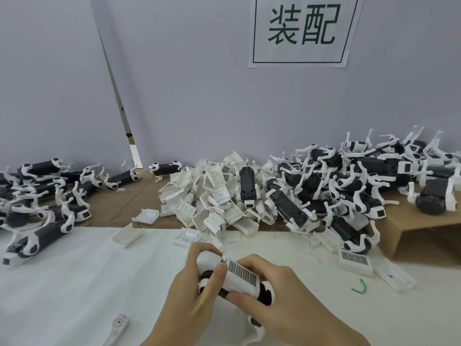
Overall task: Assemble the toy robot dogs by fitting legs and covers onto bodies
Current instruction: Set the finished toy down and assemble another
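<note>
Right at the bottom edge, a loose white leg [116,328] lies flat on the white sheet of the desk [74,283], just left of the left forearm. Up from there, both hands are on one toy dog body [239,275], held low over the desk at centre. The left hand [192,293] wraps it from the left: thumb laid across the near side beside the grille, the other fingers [199,248] curled over the rounded white far end. The right hand [272,288] closes in from the right, its thumb pressed against the near lower edge of the white cover [243,277], its fingers curled over the top right of it. The cover's dark-dotted grille faces up between the two thumbs, and black body shows under it at the near right.

Further out on the right, a grilled cover [355,262] sits alone on the sheet, with a small green curl [360,287] nearer in. Two open covers lie beyond the hands.

Past the sheet's edge, a heap of white covers [212,196] fills the middle. To its right, a tangled pile of black bodies with white legs [361,181] spreads onto a cardboard box [424,233]. On the left, more legged bodies [42,193] are scattered about. Behind it all, a pale wall carries a paper sign [303,31] with green characters.
</note>
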{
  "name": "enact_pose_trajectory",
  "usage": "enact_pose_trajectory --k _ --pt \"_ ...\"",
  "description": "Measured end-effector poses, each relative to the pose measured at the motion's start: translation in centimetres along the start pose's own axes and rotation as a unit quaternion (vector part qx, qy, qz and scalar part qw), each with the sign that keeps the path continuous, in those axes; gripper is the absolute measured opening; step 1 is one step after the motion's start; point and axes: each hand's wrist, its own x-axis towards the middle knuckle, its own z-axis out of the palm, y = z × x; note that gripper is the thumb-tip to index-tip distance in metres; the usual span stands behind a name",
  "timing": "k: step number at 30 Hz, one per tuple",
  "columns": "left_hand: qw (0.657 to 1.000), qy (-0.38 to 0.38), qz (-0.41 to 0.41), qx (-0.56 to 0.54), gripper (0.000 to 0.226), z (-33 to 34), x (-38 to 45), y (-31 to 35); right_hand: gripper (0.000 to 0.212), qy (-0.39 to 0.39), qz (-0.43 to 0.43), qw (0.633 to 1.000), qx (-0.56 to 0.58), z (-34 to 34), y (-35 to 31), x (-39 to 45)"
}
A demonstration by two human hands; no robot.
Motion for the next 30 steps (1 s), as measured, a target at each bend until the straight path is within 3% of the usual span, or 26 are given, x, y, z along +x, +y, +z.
enact_pose_trajectory --k 9,14,16,18,20,24,30 --pt "1.000 -0.018 -0.021 0.013 0.026 0.0 -0.2 0.3 0.026 -0.004 -0.011 0.999 -0.031 -0.2 0.1 -0.1" --pt "0.990 -0.026 -0.035 0.133 0.064 -1.2 0.0 0.9 0.026 -0.020 0.015 0.999 -0.022 -0.1 -0.2 0.0" --pt "0.993 -0.063 -0.087 0.043 0.065 -1.6 0.4 1.5 0.028 -0.011 0.011 0.999 -0.052 0.4 -0.2 0.1" --pt "0.986 -0.085 -0.134 -0.059 0.045 -1.7 0.8 1.9 0.035 0.012 0.004 0.997 -0.082 1.1 -0.2 0.2" --pt "0.982 -0.077 -0.147 -0.090 0.027 -1.7 1.0 2.2 0.042 0.037 -0.014 0.994 -0.106 1.6 -0.1 0.2" --pt "0.977 -0.097 -0.123 -0.142 0.053 -2.9 1.1 2.0 0.039 0.078 -0.045 0.995 -0.046 0.8 0.1 0.2" --pt "0.986 -0.134 -0.041 -0.087 0.061 -3.1 0.7 1.1 0.031 0.107 -0.082 0.981 -0.139 -0.3 0.7 0.0"
